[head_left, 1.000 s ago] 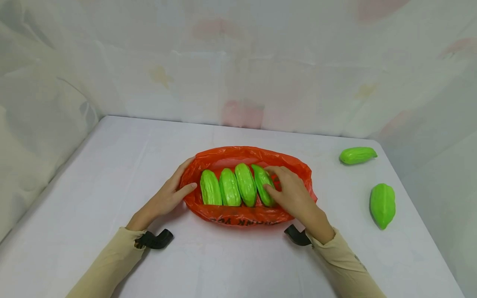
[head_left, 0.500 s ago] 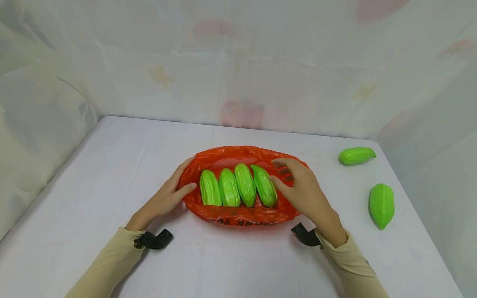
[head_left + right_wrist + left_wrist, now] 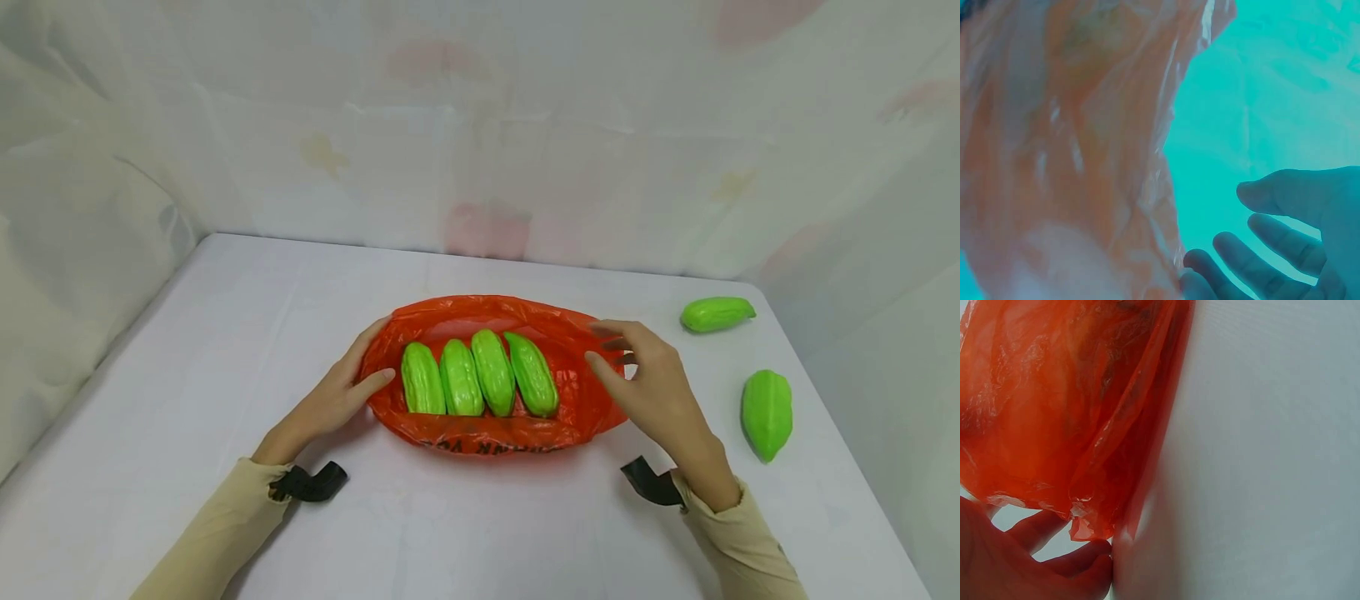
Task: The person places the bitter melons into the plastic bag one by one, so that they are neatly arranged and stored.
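White-covered table: carried red plastic bag between its side edges. Left hand: spread, touched bag's left end. Right hand: gaped wide, contact unclear. Ridged green gourds: four lay inside bag, two near table's right edge.

From here I see a red bag with black lettering, bright green gourds, a white surface, beige sleeves, and a pink-blotched pale backdrop.

White table, red plastic bag mid-table; 2 green fruits near the right edge
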A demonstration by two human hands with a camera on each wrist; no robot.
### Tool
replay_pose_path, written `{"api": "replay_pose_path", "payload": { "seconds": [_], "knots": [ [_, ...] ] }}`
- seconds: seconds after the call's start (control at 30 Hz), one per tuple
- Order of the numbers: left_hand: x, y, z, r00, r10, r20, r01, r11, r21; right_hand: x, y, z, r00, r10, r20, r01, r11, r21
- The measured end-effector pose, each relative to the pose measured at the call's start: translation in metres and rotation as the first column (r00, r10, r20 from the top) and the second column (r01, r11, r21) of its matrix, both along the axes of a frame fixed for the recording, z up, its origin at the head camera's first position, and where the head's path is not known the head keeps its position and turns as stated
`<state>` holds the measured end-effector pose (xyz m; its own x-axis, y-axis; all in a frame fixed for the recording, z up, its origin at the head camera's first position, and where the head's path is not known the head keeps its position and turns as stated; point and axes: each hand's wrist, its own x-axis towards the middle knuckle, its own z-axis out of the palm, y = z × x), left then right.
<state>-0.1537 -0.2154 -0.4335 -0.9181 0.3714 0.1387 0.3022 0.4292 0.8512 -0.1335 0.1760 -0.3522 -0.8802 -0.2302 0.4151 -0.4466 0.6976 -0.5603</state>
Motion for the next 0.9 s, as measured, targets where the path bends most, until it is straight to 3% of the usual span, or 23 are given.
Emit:
{"api": "replay_pose_path", "payload": {
  "seconds": [0.13, 0.9],
  "knots": [
    [0.0, 0.0, 0.0, 1.0, 0.002, -0.001, -0.002, 1.0, -0.003, 0.003, 0.012, -0.001, 0.999, -0.03, -0.034, 0.03, 0.999, 0.01],
    [0.0, 0.0, 0.001, 1.0, -0.008, 0.014, 0.008, 1.0, 0.003, 0.018, 0.052, -0.019, 0.989, -0.145, -0.014, 0.145, 0.988, 0.05]
  ]
}}
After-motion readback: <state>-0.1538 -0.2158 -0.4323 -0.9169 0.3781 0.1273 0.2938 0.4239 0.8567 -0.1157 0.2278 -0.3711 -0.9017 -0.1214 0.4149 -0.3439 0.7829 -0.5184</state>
